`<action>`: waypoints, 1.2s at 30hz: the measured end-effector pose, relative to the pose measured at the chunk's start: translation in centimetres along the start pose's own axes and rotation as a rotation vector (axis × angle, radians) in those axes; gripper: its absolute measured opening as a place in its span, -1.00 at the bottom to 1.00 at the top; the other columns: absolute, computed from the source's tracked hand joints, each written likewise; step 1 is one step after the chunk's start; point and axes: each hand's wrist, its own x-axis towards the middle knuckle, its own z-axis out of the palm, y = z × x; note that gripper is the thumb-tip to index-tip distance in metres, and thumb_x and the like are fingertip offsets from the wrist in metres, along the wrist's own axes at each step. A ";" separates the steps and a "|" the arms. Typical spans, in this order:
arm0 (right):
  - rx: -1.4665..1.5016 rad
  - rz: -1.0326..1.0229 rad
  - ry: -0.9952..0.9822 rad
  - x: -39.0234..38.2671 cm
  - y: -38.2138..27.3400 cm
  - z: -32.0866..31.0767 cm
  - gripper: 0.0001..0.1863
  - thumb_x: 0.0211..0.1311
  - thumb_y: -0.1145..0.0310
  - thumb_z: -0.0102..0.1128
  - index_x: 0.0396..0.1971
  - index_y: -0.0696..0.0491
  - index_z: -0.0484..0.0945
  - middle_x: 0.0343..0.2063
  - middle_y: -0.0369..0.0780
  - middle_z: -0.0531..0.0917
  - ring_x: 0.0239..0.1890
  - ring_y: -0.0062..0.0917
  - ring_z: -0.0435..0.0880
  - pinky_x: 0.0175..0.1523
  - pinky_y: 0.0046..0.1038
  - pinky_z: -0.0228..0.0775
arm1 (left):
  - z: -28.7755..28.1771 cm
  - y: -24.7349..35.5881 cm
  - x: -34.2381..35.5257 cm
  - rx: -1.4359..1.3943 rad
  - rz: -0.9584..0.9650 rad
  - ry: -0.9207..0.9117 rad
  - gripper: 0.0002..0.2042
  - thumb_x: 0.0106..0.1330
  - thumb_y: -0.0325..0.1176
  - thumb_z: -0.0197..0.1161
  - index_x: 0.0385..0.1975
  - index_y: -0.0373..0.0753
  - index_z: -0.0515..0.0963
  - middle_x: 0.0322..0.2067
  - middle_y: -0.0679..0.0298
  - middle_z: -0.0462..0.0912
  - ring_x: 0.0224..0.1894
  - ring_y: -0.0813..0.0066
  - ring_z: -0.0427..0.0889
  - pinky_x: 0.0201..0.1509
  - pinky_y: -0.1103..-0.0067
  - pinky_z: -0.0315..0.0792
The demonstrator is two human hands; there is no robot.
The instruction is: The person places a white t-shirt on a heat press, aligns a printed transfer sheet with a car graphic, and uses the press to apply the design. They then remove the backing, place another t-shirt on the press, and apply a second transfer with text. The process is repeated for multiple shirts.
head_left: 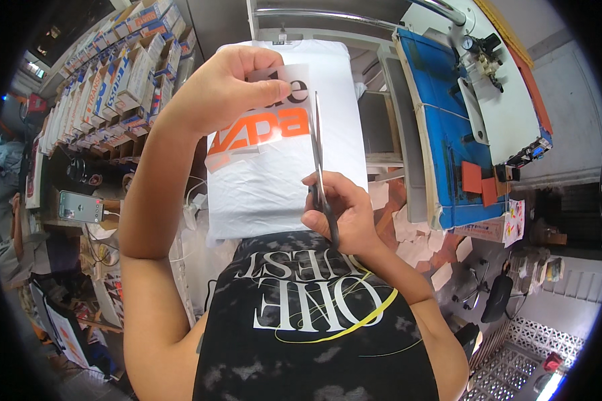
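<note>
My left hand [224,93] pinches the upper part of a clear transfer film [291,75] between thumb and fingers. The film carries black and orange lettering and is held over a white T-shirt [267,200], laid out smooth with its collar at the far end. In my right hand [354,214] is a pair of scissors [318,150] with dark handles, its blades pointing away from me. The blades run along the film's right edge, slightly parted; I cannot tell whether film lies between them. My left fingers and thumb cover part of the lettering.
On the right stands a press machine with a blue board [441,134] and a pressure gauge [468,43]. Cardboard boxes [124,87] full of upright packets fill the left shelf. A phone [80,206] with a cable sits at left. Paper scraps [408,234] litter the floor.
</note>
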 end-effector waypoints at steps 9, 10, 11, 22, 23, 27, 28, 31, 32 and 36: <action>-0.077 0.068 0.064 -0.6 -0.5 0.1 -0.49 0.11 0.30 0.58 0.00 0.14 0.55 -0.59 -0.37 0.58 -0.52 -0.80 0.50 -0.38 -0.69 0.36 | 0.1 0.2 1.0 -0.065 0.050 -0.047 -0.82 0.32 -0.38 0.34 -0.22 -0.37 0.64 -0.41 0.43 0.63 -0.39 0.84 0.48 -0.32 0.80 0.38; -0.079 0.067 0.067 -0.6 -0.5 0.0 -0.49 0.11 0.30 0.59 0.00 0.14 0.55 -0.59 -0.38 0.58 -0.52 -0.80 0.50 -0.39 -0.69 0.35 | 0.2 0.3 1.1 -0.064 0.055 -0.055 -0.82 0.32 -0.38 0.33 -0.21 -0.38 0.64 -0.41 0.43 0.63 -0.39 0.83 0.49 -0.32 0.80 0.39; -0.080 0.066 0.070 -0.7 -0.5 0.0 -0.49 0.10 0.30 0.59 0.00 0.13 0.55 -0.60 -0.38 0.57 -0.52 -0.81 0.50 -0.39 -0.69 0.35 | 0.3 0.4 1.1 -0.038 0.049 -0.037 -0.81 0.32 -0.39 0.33 -0.20 -0.38 0.64 -0.40 0.42 0.64 -0.39 0.83 0.50 -0.32 0.80 0.40; -0.054 0.128 0.124 -1.4 -0.2 0.0 -0.50 0.09 0.28 0.60 -0.03 0.12 0.56 -0.61 -0.38 0.59 -0.57 -0.81 0.47 -0.44 -0.70 0.31 | 1.6 0.7 1.4 -0.097 0.102 -0.021 -0.85 0.33 -0.39 0.28 -0.32 -0.38 0.63 -0.51 0.44 0.56 -0.46 0.79 0.40 -0.41 0.74 0.27; -0.062 0.112 0.121 -1.5 -0.2 0.0 -0.50 0.09 0.28 0.60 -0.03 0.13 0.56 -0.61 -0.38 0.58 -0.56 -0.81 0.47 -0.43 -0.70 0.31 | 1.5 0.8 1.4 -0.066 0.095 -0.023 -0.85 0.33 -0.39 0.29 -0.33 -0.38 0.63 -0.51 0.45 0.56 -0.46 0.79 0.40 -0.41 0.74 0.27; 0.002 0.030 0.091 -1.7 -0.4 -0.4 -0.50 0.10 0.28 0.58 -0.03 0.15 0.55 -0.60 -0.39 0.55 -0.53 -0.80 0.47 -0.40 -0.69 0.32 | 1.5 0.6 1.7 -0.005 0.062 -0.079 -0.80 0.33 -0.37 0.34 -0.22 -0.39 0.63 -0.40 0.41 0.63 -0.37 0.78 0.50 -0.27 0.75 0.40; 0.000 0.033 0.087 -1.8 -0.3 -0.5 -0.51 0.11 0.29 0.57 -0.03 0.16 0.54 -0.59 -0.39 0.54 -0.53 -0.80 0.47 -0.39 -0.69 0.33 | 1.6 0.5 1.8 -0.020 0.089 -0.063 -0.83 0.32 -0.37 0.31 -0.29 -0.37 0.63 -0.47 0.44 0.58 -0.42 0.79 0.43 -0.35 0.74 0.32; -0.002 0.032 0.089 -2.0 -0.3 -0.5 -0.51 0.12 0.31 0.56 -0.03 0.17 0.54 -0.59 -0.39 0.53 -0.52 -0.80 0.46 -0.38 -0.69 0.33 | 2.0 0.4 2.0 -0.058 0.138 -0.059 -0.84 0.31 -0.37 0.29 -0.36 -0.35 0.63 -0.54 0.48 0.51 -0.48 0.80 0.36 -0.43 0.73 0.23; -0.012 0.027 0.094 -2.1 -0.3 -0.5 -0.51 0.12 0.32 0.56 -0.02 0.17 0.54 -0.59 -0.39 0.54 -0.52 -0.80 0.46 -0.38 -0.69 0.33 | 2.1 0.5 2.1 -0.066 0.151 -0.062 -0.84 0.31 -0.36 0.29 -0.36 -0.35 0.63 -0.55 0.48 0.51 -0.48 0.80 0.35 -0.43 0.73 0.23; -0.036 0.048 0.134 -2.6 -0.3 -0.5 -0.52 0.11 0.37 0.57 -0.02 0.16 0.54 -0.59 -0.39 0.55 -0.52 -0.81 0.47 -0.38 -0.70 0.33 | 2.7 1.1 2.7 -0.034 0.149 -0.092 -0.84 0.31 -0.35 0.28 -0.36 -0.34 0.63 -0.56 0.49 0.49 -0.50 0.80 0.34 -0.44 0.73 0.21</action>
